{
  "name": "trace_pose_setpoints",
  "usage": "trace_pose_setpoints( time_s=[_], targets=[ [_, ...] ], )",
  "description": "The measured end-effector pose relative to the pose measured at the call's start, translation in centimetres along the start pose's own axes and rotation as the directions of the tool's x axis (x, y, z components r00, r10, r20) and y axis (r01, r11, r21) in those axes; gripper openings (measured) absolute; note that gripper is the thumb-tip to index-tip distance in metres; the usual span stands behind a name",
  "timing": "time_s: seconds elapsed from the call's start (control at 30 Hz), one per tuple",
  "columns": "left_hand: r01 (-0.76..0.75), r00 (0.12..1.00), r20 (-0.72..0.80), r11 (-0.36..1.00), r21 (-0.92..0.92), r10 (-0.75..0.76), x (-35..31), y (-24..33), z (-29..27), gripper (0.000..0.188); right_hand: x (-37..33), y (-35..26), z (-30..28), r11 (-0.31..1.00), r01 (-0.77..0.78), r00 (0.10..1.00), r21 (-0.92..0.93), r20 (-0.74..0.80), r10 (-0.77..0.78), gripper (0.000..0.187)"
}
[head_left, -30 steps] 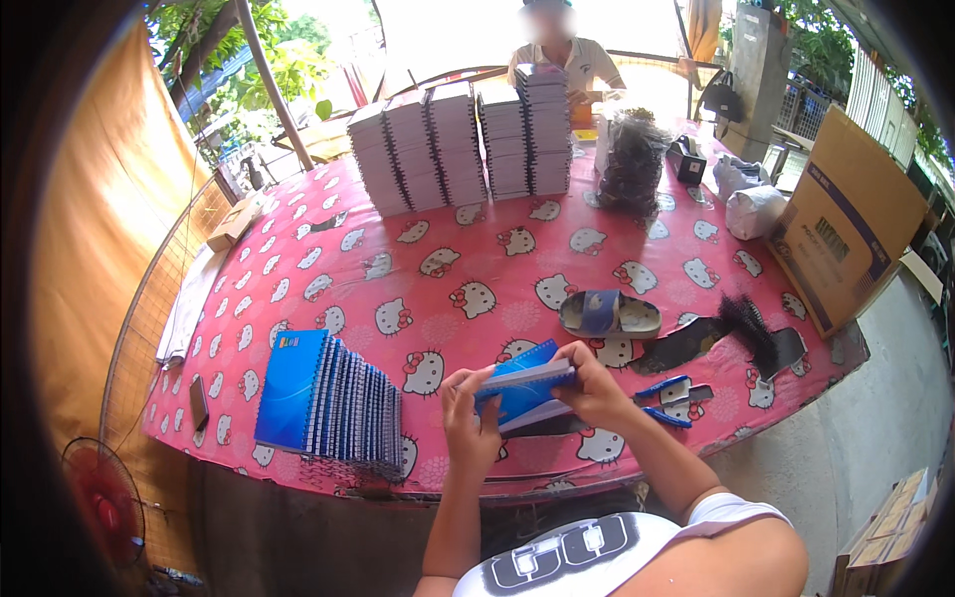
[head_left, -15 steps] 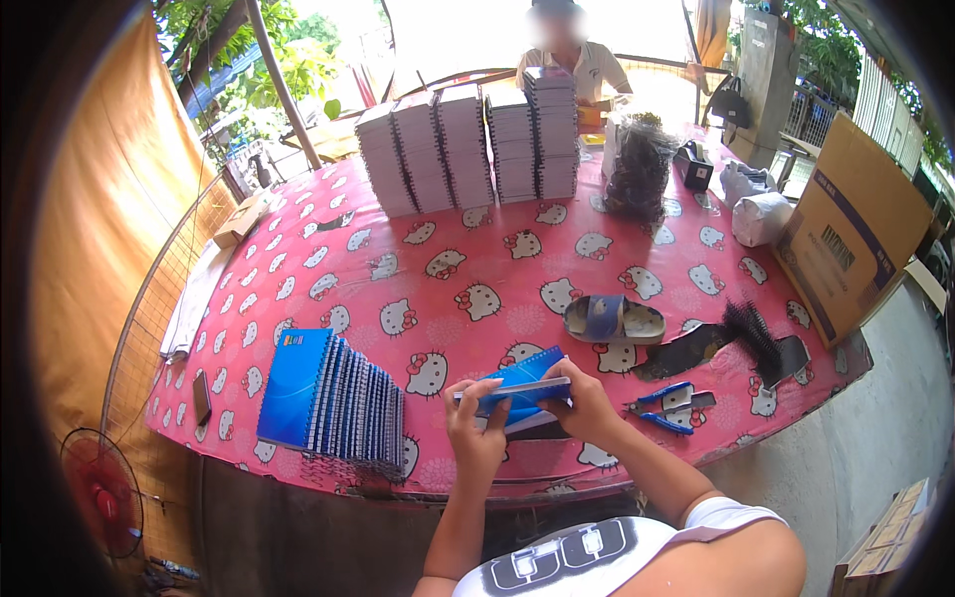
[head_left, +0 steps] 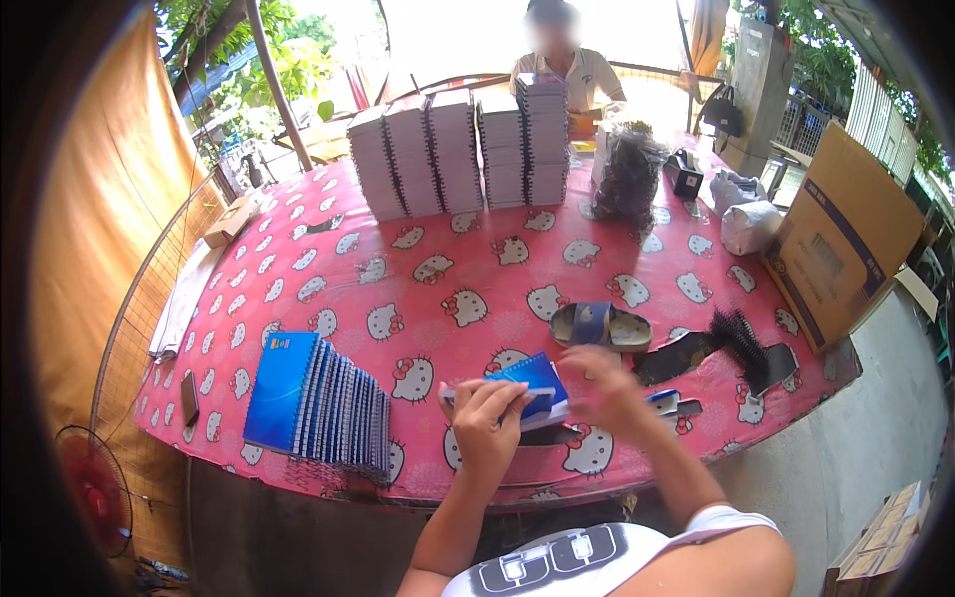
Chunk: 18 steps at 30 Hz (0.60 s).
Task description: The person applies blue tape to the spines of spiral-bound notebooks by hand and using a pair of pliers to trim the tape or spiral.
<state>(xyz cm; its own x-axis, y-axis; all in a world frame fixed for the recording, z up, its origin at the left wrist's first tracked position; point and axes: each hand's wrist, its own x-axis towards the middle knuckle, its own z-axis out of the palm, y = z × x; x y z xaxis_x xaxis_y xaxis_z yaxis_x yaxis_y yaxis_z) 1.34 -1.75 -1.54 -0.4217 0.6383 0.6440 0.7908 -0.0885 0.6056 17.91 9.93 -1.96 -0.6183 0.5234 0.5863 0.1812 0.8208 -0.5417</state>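
Left hand (head_left: 485,410): closed around a notebook (head_left: 540,402), held nearly edge-on. Right hand (head_left: 600,386): motion-blurred, fingers loosely parted, nothing visible in it, just off the notebook at 3 o'clock. Second notebook (head_left: 527,371) lies on the desk (head_left: 418,269) at 1 o'clock of the left hand, partly covered. Pliers (head_left: 665,402) at 3 o'clock, half hidden by the right arm; sandal (head_left: 602,326) at 2. Notebook stack (head_left: 318,406) at 9. Containers: clear bag (head_left: 629,179) at 1, dark material inside; carton (head_left: 841,239) at 2, contents not visible. Versus 0.5 s ago: right hand has released the held notebook.
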Motion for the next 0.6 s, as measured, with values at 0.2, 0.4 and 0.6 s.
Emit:
trace_pose_setpoints(
  time_s=[0.2,0.4,0.6],
  targets=[
    [-0.028,0.999,0.015,0.999,0.016,0.028,0.4,0.7,-0.4,0.016,-7.4,15.9,-14.0,0.31,-0.559,0.786,-0.769,-0.373,0.493,0.035],
    [-0.028,0.999,0.016,0.999,0.017,0.028,1.0,1.3,-1.0,0.014,-8.4,19.3,-14.7,0.388,-0.501,0.801,-0.774,-0.245,0.547,0.024],
    [-0.008,0.999,0.05,0.998,0.058,0.005,0.5,0.0,-0.4,0.013,-7.8,20.7,-16.0,0.341,-0.578,0.743,-0.742,-0.305,0.595,0.018]
  ],
)
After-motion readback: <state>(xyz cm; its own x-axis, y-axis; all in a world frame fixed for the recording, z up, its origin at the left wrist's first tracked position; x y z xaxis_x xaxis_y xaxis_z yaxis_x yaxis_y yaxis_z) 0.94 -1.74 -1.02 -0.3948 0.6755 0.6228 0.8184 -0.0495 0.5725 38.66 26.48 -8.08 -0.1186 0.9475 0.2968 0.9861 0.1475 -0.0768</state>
